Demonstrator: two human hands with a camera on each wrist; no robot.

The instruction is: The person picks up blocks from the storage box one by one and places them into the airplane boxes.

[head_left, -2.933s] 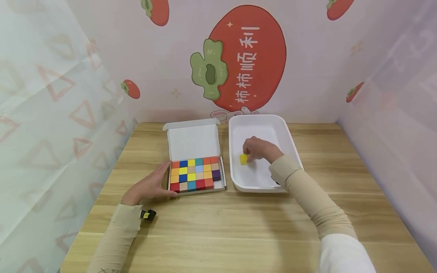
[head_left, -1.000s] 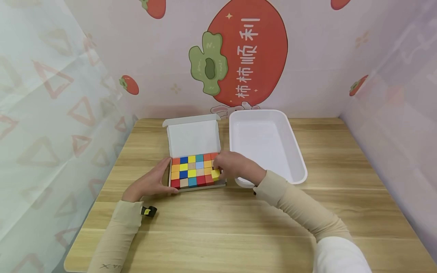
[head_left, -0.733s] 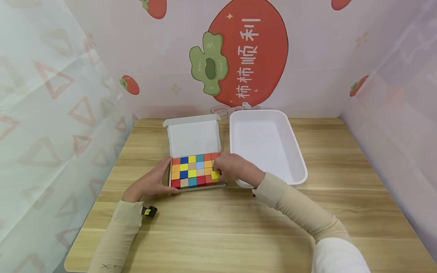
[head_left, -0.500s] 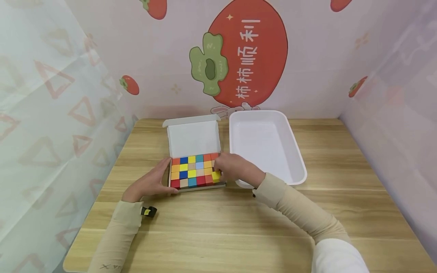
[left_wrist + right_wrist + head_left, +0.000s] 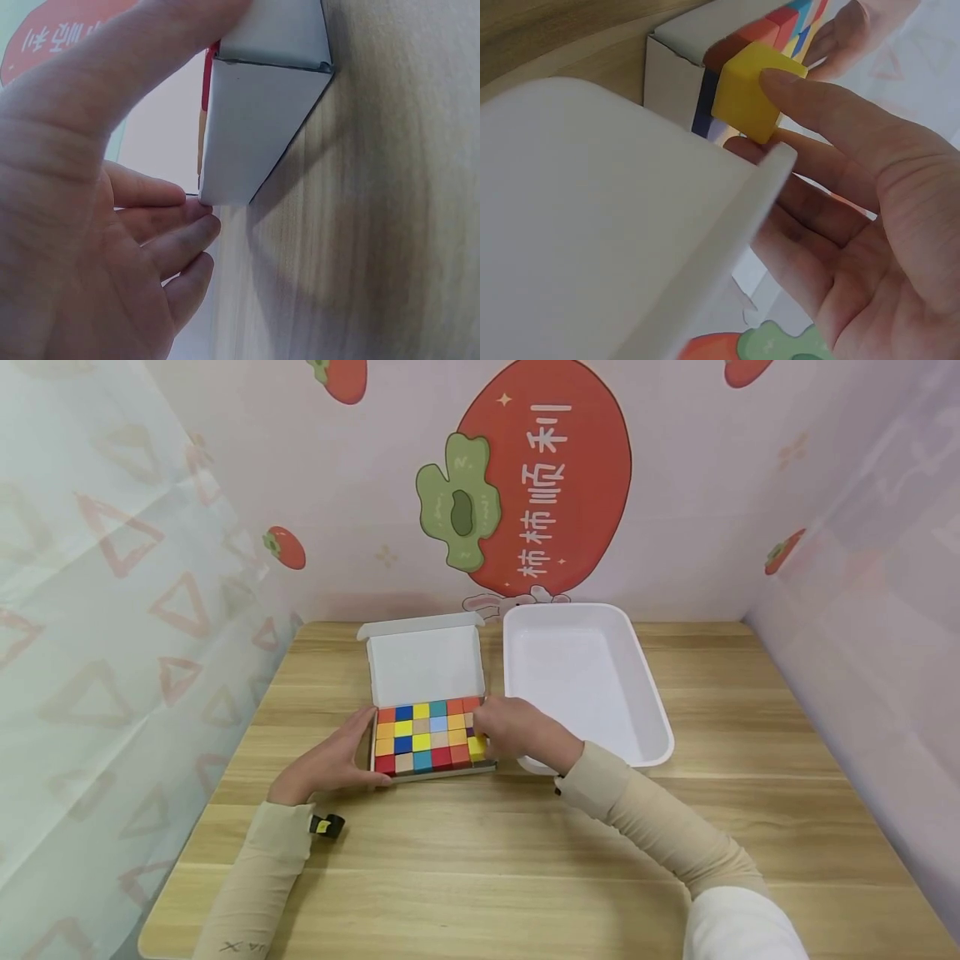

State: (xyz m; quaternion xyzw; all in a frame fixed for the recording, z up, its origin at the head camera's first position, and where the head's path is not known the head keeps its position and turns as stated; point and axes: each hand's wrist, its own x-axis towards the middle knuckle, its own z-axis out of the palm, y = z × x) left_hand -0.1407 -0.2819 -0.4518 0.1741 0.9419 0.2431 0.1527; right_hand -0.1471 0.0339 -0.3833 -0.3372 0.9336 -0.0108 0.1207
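In the head view, my left hand [image 5: 327, 767] holds the left end of an open white cardboard box [image 5: 420, 777], its thumb at the near corner and its fingers towards the far one. Rows of coloured cubes [image 5: 422, 742] fill most of the box. At the box's right end my right hand [image 5: 519, 729] pinches a yellow cube [image 5: 477, 747] over the near right corner. The right wrist view shows thumb and fingers on that yellow cube [image 5: 744, 94], which sits slightly tilted and above the neighbouring cubes. Part of the right column is hidden by the hand.
A white plastic tray [image 5: 649, 689] stands right of the box, partly under my right wrist. The box lid [image 5: 426, 664] is folded back towards the printed wall [image 5: 360, 527]. Both stand on a wooden table [image 5: 480, 877].
My right hand has carried the yellow cube from the tray leftwards to the box's near right corner. Since then the cube has shifted slightly right and down. My left hand has stayed at the box.
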